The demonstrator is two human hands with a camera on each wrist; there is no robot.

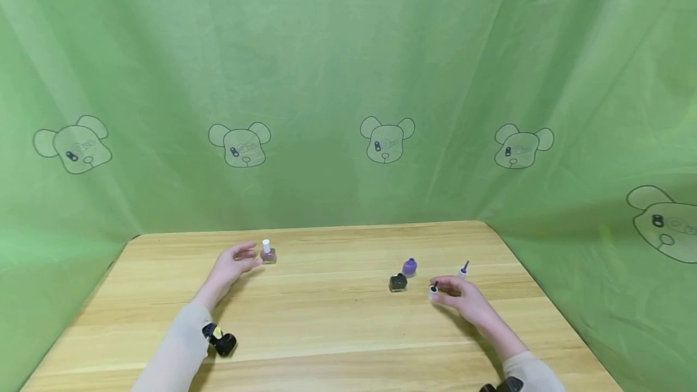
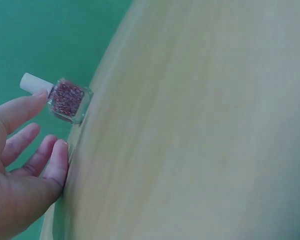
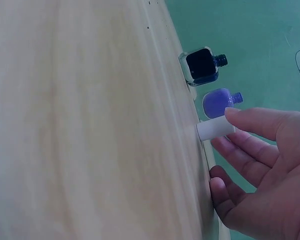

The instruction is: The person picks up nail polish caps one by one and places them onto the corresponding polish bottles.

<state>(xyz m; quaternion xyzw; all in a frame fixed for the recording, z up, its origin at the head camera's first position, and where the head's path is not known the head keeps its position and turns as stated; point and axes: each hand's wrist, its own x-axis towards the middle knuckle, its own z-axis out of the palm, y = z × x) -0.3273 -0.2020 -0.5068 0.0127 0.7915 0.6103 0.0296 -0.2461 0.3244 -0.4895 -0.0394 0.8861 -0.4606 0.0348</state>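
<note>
At the table's back left, a glitter nail polish bottle (image 1: 268,255) with a white cap stands upright. My left hand (image 1: 231,268) is beside it, fingers loosely bent and gripping nothing; in the left wrist view a fingertip overlaps the bottle's neck (image 2: 51,90), and contact is unclear. On the right, my right hand (image 1: 456,296) pinches a white cap (image 3: 215,129) standing on the table, its dark brush pointing up. An uncapped black polish bottle (image 1: 398,283) and an uncapped purple polish bottle (image 1: 409,267) stand left of that hand.
Behind the right hand, another white cap (image 1: 463,271) stands with its purple brush up. The wooden table (image 1: 305,319) is bordered by a green curtain (image 1: 316,107) at the back and sides. A black wrist camera (image 1: 220,340) sits on the left sleeve.
</note>
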